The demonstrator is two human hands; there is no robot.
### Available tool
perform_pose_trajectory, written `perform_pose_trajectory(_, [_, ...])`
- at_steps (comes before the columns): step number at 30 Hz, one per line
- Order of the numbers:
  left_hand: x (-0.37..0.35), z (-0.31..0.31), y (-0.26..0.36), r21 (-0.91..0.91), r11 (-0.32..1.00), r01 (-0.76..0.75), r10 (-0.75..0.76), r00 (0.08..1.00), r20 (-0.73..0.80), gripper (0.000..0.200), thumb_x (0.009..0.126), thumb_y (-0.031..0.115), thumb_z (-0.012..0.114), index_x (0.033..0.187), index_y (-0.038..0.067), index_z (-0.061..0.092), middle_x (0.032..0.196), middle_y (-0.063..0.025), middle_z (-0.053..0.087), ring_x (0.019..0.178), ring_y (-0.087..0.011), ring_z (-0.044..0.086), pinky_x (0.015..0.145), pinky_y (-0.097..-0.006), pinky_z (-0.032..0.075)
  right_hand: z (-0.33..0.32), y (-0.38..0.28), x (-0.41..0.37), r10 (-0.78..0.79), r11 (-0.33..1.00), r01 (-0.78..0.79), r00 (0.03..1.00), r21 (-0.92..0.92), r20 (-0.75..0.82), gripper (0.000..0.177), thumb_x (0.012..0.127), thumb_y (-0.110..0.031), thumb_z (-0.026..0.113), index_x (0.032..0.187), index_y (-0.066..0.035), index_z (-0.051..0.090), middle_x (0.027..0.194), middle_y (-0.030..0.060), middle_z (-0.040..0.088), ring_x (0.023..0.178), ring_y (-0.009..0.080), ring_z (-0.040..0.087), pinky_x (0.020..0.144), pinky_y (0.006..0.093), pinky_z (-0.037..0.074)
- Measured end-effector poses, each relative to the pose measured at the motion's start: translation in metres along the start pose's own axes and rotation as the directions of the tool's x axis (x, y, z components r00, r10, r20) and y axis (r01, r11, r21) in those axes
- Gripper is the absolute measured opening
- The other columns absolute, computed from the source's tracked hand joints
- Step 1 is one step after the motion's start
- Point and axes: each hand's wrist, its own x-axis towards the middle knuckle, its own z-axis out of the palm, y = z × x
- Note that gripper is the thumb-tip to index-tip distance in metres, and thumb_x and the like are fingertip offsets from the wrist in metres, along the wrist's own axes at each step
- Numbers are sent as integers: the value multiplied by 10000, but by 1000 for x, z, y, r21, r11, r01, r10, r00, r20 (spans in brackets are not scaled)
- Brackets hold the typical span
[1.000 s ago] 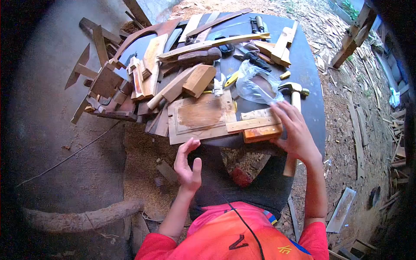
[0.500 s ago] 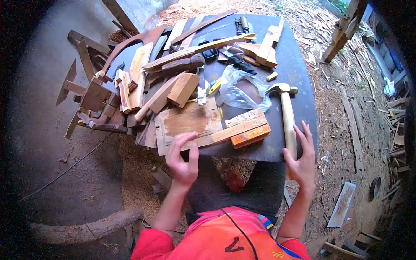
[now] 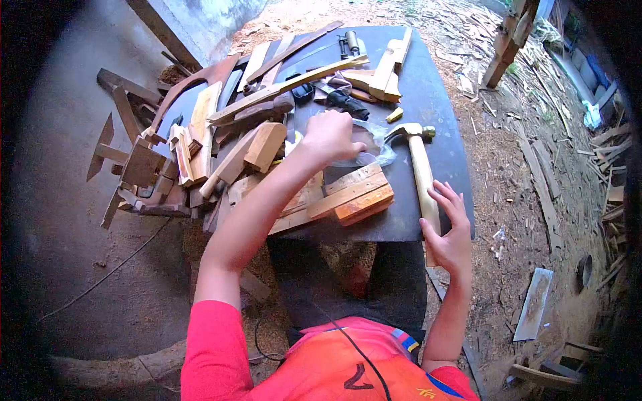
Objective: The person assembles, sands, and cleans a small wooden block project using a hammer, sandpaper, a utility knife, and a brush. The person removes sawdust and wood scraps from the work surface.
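Note:
My left hand reaches across the workbench and is down over a crumpled clear plastic bag. Its fingers point away and are hidden under the back of the hand; the thumb sticks out to the right. Whether it grips the bag cannot be told. My right hand is beside the wooden handle of a claw hammer, thumb across the handle's lower part and fingers spread, not wrapped round it. Left of the hammer lies an orange-brown wood block against a longer pale wood strip.
Wood offcuts, long strips and a grey metal tool crowd the dark workbench. At the left stands a dark wooden frame piece. Shavings and scraps cover the ground on the right, near a wooden post.
My left hand has moved from the bench's near edge forward to the plastic bag. My right hand stays by the hammer handle. The whole view has shifted slightly.

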Motion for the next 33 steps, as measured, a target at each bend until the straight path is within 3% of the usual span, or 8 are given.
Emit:
perform_pose_trajectory(6, [4, 11, -7, -74, 997, 3, -8, 998, -54, 740, 751, 640, 934, 1050, -28, 819, 1071, -234, 817, 1016, -401, 802, 943, -464, 636, 0, 1, 0, -2, 1000, 2, 1000, 18, 4, 596, 894, -104, 825, 1478, -151, 711, 1636, 98, 612, 1603, 370, 475, 1400, 603, 177])
perform_pose_trajectory(12, [9, -6, -32, -359, 933, 39, -39, 999, 7, 662, 771, 535, 970, 1096, -19, 810, 1001, -180, 819, 917, -288, 791, 870, -420, 614, -1, 0, 0, 1, 1000, -1, 1000, 27, 7, 568, 899, -95, 816, 1457, -149, 720, 1632, 96, 615, 1597, 359, 486, 1401, 607, 174])
perform_pose_trajectory(16, [-5, -22, -29, -578, 806, -126, -18, 971, -237, 406, 901, 353, 918, 1051, -5, 800, 880, -71, 761, 830, -153, 691, 774, -354, 568, 0, 5, -2, -11, 999, 11, 1000, 40, 1, 583, 901, -101, 822, 1471, -146, 709, 1623, 98, 623, 1589, 363, 496, 1396, 604, 188])
perform_pose_trajectory(22, [-61, -52, -10, -363, 759, -540, 92, 643, -761, 161, 922, 130, 907, 962, 19, 797, 922, -91, 824, 881, -162, 766, 824, -337, 594, 1, -2, 9, -22, 998, 25, 998, 53, -51, 651, 918, -158, 860, 1529, -83, 649, 1606, 157, 626, 1549, 390, 537, 1364, 578, 280])
perform_pose_trajectory(26, [-97, -21, 10, -789, 267, -553, 8, 820, -572, 146, 912, 71, 923, 948, 47, 784, 978, -23, 829, 938, -107, 744, 901, -331, 598, -2, -53, 28, -91, 952, 94, 996, 292, -25, 654, 947, -176, 868, 1542, -48, 629, 1595, 190, 634, 1512, 352, 586, 1302, 492, 401])
perform_pose_trajectory(29, [-128, 14, 33, -836, 79, -543, -13, 838, -545, 146, 912, 59, 914, 988, 23, 796, 1058, -44, 831, 1011, -109, 742, 964, -322, 589, 24, -71, 32, -142, 815, 139, 989, 563, -39, 590, 971, -169, 863, 1507, -29, 660, 1484, 167, 723, 1399, 281, 674, 1198, 417, 497])
perform_pose_trajectory(31, [-149, 28, 39, -870, 206, -448, -90, 876, -473, 150, 913, 60, 907, 978, -13, 794, 1016, -68, 831, 1040, -145, 760, 999, -320, 575, 32, -81, 28, -112, 745, 68, 993, 664, 23, 310, 1025, -33, 780, 1333, -4, 780, 1247, 103, 822, 1179, 182, 748, 1022, 347, 578])
perform_pose_trajectory(33, [-159, 50, 24, -712, 498, -496, -65, 797, -601, 544, 864, 175, 966, 1312, -23, 728, 1200, -165, 795, 1143, -275, 769, 1062, -386, 575, 36, -81, 25, -52, 763, -9, 996, 646, 76, 300, 1011, 43, 748, 1303, -7, 794, 1272, 138, 817, 1179, 233, 775, 1022, 349, 587])
